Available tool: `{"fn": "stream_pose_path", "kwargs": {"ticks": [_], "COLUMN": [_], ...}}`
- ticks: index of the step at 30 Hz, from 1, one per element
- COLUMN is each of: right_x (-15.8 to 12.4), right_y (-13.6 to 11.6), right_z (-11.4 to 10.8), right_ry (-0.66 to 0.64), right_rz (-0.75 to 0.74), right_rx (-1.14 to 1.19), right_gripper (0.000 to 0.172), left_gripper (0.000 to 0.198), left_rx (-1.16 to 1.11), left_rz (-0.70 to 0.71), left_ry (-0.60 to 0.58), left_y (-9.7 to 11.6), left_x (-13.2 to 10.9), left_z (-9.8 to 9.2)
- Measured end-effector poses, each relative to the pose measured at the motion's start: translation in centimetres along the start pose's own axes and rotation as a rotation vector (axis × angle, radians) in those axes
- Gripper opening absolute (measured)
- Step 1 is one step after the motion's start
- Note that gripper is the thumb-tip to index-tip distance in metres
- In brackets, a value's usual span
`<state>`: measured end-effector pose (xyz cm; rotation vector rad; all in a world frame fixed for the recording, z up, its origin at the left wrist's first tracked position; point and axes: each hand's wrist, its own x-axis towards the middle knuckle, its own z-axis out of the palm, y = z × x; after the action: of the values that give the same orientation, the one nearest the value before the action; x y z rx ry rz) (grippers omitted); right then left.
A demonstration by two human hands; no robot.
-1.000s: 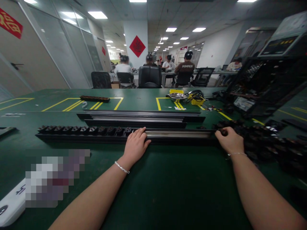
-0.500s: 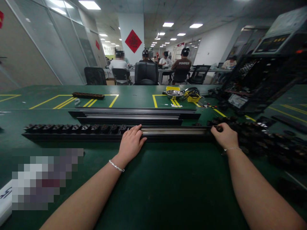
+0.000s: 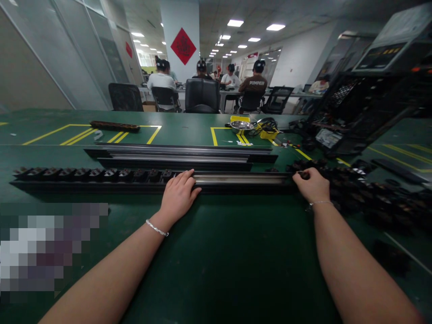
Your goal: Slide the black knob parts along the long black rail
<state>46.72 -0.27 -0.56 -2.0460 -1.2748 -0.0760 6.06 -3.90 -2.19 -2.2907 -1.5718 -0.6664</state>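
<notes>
Left grip (image 3: 177,198) on the rail (image 3: 84,186), right grip (image 3: 314,185) on a dark part (image 3: 303,174)

The rail lies long across the worktop (image 3: 249,256) in front of me. My left grip rests over it, unclenched: the fingers reach together across the top toward the far edge, the thumb apart on the near side. To its left, a row of black blocks (image 3: 81,173) sits in the rail, one beside the next, up to my fingers. Between my two grips, the channel (image 3: 239,179) shows shiny metal.

My right grip is at the rail's right end, thumb and fingers closed on the small dark part; I cannot tell whether it touches the rail. A heap of black pieces (image 3: 388,202) spreads just to the right.

Behind the rail, spare rails (image 3: 175,159) lie alongside. Farther back are a dark strip (image 3: 114,126) on the left and a metal bowl (image 3: 241,127) beside black cable (image 3: 268,125) on the right. Low on my left lies a pixelated thing (image 3: 43,247) that I cannot make out. Beyond the worktop, people (image 3: 256,84) sit on chairs.
</notes>
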Motion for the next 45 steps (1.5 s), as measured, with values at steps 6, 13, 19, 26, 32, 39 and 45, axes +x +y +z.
{"fn": "stream_pose_path", "kwargs": {"ticks": [6,13,19,26,32,39,45], "right_x": [0.0,0.8,1.7,2.8,3.4,2.2,0.0], "right_y": [0.4,2.4,4.0,4.5,5.2,3.4,-1.9], "right_z": [-0.6,-0.9,0.7,2.0,2.2,1.1,0.1], "right_ry": [-0.01,-0.043,-0.1,-0.073,-0.002,0.125,0.162], "right_rz": [0.052,0.079,-0.178,-0.237,-0.236,-0.221,-0.36], "right_rx": [-0.014,-0.08,-0.223,-0.37,-0.34,-0.185,-0.073], "right_gripper": [0.021,0.034,0.034,0.035,0.031,0.039,0.033], "left_gripper": [0.023,0.023,0.022,0.023,0.022,0.024,0.026], "left_rx": [-0.01,-0.014,-0.013,-0.014,-0.033,-0.086,-0.081], "left_rz": [-0.006,-0.012,-0.013,-0.016,-0.03,-0.047,-0.176], "left_ry": [-0.01,-0.023,-0.023,-0.026,-0.028,-0.003,0.165], "left_y": [0.1,0.2,0.2,0.2,0.1,-0.1,-0.6], "left_x": [0.1,0.1,0.1,0.1,0.1,0.0,-0.2], "left_z": [0.1,0.0,0.0,0.0,-0.1,0.0,-0.9]}}
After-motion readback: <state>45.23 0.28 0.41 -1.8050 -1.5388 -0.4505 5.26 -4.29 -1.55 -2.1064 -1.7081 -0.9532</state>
